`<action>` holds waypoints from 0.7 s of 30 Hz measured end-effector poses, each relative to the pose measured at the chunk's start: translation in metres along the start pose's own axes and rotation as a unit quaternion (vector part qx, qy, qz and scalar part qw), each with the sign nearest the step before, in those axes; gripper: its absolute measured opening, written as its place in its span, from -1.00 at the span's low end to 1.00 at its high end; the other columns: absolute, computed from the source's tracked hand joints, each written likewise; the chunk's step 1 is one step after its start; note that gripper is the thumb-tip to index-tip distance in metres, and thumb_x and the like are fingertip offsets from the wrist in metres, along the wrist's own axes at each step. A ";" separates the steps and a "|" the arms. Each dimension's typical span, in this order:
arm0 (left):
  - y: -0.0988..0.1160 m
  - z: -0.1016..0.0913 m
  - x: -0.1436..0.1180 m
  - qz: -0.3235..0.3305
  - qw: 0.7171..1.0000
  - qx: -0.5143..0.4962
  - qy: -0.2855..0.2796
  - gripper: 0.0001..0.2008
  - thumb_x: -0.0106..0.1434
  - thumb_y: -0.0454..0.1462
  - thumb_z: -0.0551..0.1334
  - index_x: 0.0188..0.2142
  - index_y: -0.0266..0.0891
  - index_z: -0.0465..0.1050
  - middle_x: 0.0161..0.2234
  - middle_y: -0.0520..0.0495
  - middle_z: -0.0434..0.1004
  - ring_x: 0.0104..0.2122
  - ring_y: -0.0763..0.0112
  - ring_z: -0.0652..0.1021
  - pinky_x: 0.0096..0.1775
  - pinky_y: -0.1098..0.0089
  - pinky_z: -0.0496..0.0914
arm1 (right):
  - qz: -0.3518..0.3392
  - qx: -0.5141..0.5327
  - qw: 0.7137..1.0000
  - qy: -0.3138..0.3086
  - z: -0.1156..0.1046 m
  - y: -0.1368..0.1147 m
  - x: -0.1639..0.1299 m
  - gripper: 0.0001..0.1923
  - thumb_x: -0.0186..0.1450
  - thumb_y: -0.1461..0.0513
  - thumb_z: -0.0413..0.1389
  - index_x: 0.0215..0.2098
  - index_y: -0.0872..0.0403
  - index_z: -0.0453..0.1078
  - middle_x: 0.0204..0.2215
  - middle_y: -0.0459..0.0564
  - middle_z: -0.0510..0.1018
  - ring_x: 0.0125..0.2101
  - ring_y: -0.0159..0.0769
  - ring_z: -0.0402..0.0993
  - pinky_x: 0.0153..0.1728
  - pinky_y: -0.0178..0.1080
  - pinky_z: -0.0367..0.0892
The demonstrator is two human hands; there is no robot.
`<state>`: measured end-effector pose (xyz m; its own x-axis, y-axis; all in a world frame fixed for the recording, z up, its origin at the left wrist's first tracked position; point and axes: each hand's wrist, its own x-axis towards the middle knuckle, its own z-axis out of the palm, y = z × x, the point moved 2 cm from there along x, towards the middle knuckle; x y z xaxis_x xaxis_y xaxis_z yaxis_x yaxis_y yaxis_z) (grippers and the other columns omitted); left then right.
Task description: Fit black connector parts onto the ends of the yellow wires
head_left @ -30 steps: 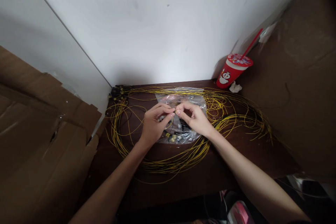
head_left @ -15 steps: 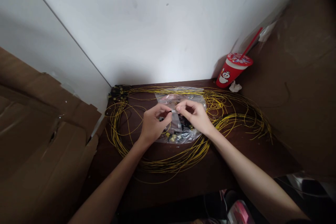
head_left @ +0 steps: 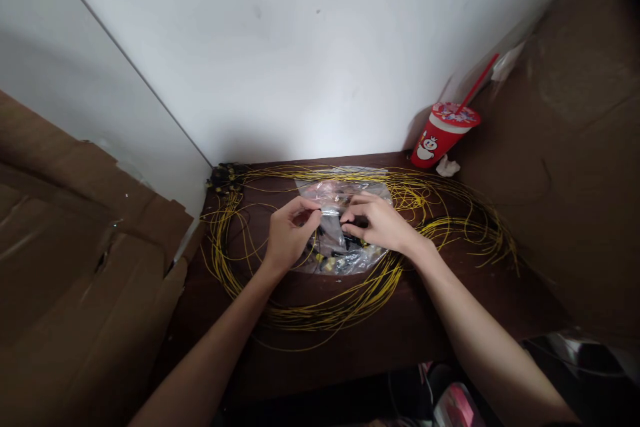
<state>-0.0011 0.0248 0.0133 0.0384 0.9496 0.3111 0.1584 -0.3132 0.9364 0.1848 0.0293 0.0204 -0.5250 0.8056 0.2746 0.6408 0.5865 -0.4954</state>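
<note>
My left hand [head_left: 293, 230] is closed in a pinch, thumb against forefinger, on a thin yellow wire; the tip between the fingers is too small to make out. To its right, my right hand [head_left: 375, 220] hovers over a clear plastic bag [head_left: 327, 267], fingers curled together near the small black parts [head_left: 354, 241] in it. Whatever those fingertips hold is hidden. Long yellow wires [head_left: 340, 310] loop around the bag and both hands, with a cluster of black and yellow connectors [head_left: 225, 177] at their far left end.
A red cup [head_left: 440, 137] with a straw stands at the back right, beside a crumpled tissue [head_left: 447, 165]. Cardboard [head_left: 75, 267] rises on the left and more cardboard [head_left: 560, 167] on the right. A white wall [head_left: 300, 67] closes off the back of the dark brown table [head_left: 350, 353].
My hands have drawn apart. The right hand has moved slightly down and right, its fingers curling towards the black parts; the left has shifted a little left, still pinched.
</note>
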 end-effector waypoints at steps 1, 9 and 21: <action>0.000 0.000 0.000 0.000 1.000 -0.001 -0.001 -0.96 0.07 -0.34 0.25 -0.47 -0.29 0.45 -0.48 0.00 0.51 -0.48 0.52 0.49 -0.39 0.50 0.37 | 0.000 -0.005 1.000 -0.009 0.001 0.000 0.000 -0.94 0.18 0.28 0.17 -0.37 0.08 0.49 -0.41 -0.04 0.46 -0.30 -0.27 0.32 -0.21 -0.20 0.21; -0.003 0.000 0.000 -0.005 1.000 0.011 -0.010 -0.94 0.08 -0.32 0.27 -0.43 -0.29 0.49 -0.44 -0.02 0.55 -0.44 0.48 0.53 -0.35 0.48 0.42 | -0.007 -0.016 1.000 -0.019 0.002 0.001 0.000 -0.85 0.21 0.37 0.09 -0.37 0.08 0.50 -0.39 -0.02 0.46 -0.30 -0.28 0.32 -0.23 -0.22 0.21; -0.006 0.000 -0.001 0.015 0.999 0.024 -0.023 -0.91 0.08 -0.33 0.27 -0.39 -0.26 0.54 -0.40 -0.04 0.60 -0.39 0.43 0.58 -0.28 0.43 0.49 | 0.005 -0.009 1.000 0.000 -0.004 0.012 -0.003 -0.77 0.18 0.40 0.06 -0.33 0.03 0.52 -0.31 -0.03 0.47 -0.23 -0.25 0.37 -0.17 -0.17 0.28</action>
<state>-0.0021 0.0261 0.0075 0.0893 0.9397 0.3301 0.2043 -0.3416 0.9174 0.1969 0.0343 0.0167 -0.5189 0.8111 0.2698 0.6560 0.5802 -0.4827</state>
